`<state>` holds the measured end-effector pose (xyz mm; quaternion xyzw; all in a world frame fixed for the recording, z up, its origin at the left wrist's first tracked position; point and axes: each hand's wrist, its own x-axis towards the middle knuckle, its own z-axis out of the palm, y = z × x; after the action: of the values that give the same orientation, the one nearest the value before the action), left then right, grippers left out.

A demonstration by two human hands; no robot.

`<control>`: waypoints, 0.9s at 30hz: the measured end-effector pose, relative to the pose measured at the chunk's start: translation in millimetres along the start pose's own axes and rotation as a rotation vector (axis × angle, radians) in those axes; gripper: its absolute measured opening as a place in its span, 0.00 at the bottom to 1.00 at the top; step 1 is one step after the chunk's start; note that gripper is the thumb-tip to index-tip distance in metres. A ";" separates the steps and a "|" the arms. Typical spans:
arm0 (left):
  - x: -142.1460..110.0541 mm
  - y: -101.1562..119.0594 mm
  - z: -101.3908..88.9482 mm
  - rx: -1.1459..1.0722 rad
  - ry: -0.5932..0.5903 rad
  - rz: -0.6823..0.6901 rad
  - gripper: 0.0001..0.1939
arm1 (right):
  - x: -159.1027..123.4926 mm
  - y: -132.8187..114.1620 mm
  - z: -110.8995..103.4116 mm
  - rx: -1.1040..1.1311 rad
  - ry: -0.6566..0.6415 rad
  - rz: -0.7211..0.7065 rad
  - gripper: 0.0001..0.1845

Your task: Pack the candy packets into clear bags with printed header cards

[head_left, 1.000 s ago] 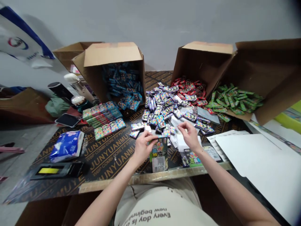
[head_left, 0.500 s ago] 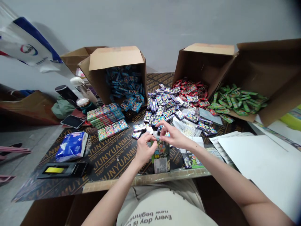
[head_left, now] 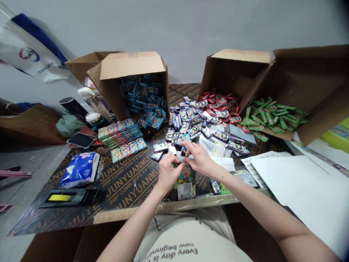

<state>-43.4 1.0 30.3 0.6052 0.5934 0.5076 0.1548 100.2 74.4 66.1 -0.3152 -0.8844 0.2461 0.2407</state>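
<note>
My left hand (head_left: 169, 173) grips the top of a printed green and dark card pack (head_left: 185, 185) standing upright near the table's front edge. My right hand (head_left: 197, 158) meets it there, with its fingertips pinching at the pack's top edge. A small shiny packet may lie between the fingers, but they hide most of it. Just beyond my hands spreads a heap of small foil packets in purple and multicoloured prints (head_left: 188, 127). Several loose ones (head_left: 160, 147) lie close to my left hand.
Tipped cardboard boxes (head_left: 131, 69) spill blue, red and green packets across the printed plywood table (head_left: 128, 185). Stacked boxed packs (head_left: 121, 140) stand left of centre, near a tissue pack (head_left: 80, 169) and a black tray (head_left: 69, 197). White sheets (head_left: 294, 178) lie at right.
My right hand has moved left from beside the white papers and now meets my left hand above the pack. The left hand stays on the pack.
</note>
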 end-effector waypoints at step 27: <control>34.0 -183.3 -110.8 0.985 -0.118 -0.080 0.23 | -3.7 171.7 21.0 -0.481 0.063 0.715 0.14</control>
<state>-242.1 30.2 -51.5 0.6109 0.7757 0.1254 -0.0966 166.0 182.7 -51.7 -0.6563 -0.7439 0.0911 0.0871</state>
